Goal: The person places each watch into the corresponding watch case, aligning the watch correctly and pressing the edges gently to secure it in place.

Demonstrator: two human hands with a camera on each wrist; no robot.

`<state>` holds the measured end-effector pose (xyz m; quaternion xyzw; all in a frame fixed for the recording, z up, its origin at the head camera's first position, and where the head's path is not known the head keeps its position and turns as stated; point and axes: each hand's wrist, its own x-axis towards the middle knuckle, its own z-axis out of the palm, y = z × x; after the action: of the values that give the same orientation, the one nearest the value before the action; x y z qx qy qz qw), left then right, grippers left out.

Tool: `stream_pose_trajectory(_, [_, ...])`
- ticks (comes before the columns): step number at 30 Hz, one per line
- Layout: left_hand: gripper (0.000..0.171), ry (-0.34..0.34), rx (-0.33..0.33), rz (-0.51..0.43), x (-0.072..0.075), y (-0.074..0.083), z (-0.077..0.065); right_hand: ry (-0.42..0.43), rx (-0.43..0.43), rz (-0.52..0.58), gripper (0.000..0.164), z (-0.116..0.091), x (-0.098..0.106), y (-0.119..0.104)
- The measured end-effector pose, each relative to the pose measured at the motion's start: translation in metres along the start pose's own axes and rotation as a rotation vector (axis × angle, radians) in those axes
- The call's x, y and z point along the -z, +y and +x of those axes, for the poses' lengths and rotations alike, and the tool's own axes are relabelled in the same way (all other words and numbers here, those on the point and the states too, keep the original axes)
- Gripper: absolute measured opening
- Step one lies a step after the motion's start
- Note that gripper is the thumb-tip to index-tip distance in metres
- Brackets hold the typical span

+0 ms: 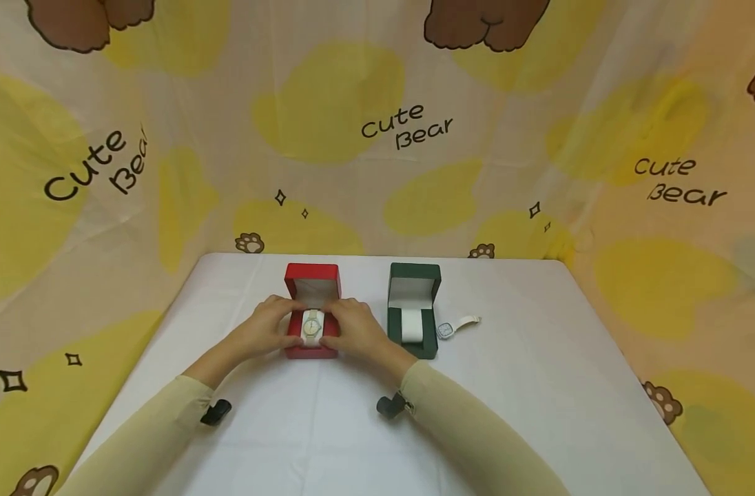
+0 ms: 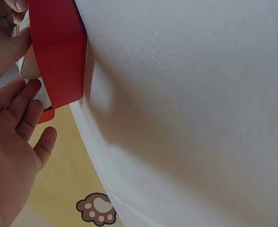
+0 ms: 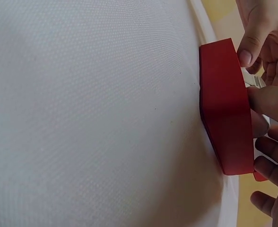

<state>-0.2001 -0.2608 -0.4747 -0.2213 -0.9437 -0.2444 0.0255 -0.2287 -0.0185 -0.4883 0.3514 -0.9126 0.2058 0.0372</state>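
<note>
Pale-strapped watch (image 1: 312,327) is seated dial up on a white cushion (image 1: 306,337) inside the open red box (image 1: 312,353), which is set near the far edge of the surface (image 1: 539,386), left of its middle; lid raised on the far-edge side. The cushion is flanked by the left hand (image 1: 269,328) and right hand (image 1: 357,329), thumbs at the near end, forefingers at the far end, outer fingers loosely bent by the box; whether it is pinched or only pressed cannot be told. The open green box (image 1: 412,271) is placed toward the far right corner from there, white cushion inside. White watch (image 1: 446,331) is laid just beside it. Beige sleeves (image 1: 477,420) are worn, reaching over the near edge. Printed cloth (image 1: 328,83) is hung behind.
</note>
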Motion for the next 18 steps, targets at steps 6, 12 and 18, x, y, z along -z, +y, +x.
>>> stream_pose_trajectory(6, [0.064,-0.019,0.003,-0.023,-0.0025,0.0018,-0.0092,0.005,0.014,0.002,0.055,-0.0062,-0.0060,-0.0004])
stream_pose_trajectory(12, [0.063,0.001,-0.015,-0.028,-0.0010,0.0015,-0.0090,0.031,0.006,0.010,0.054,-0.0065,-0.0036,0.0030])
stream_pose_trajectory(18, [0.064,0.008,0.008,-0.050,0.0048,0.0013,-0.0112,0.044,0.016,0.028,0.053,-0.0067,0.0018,0.0062])
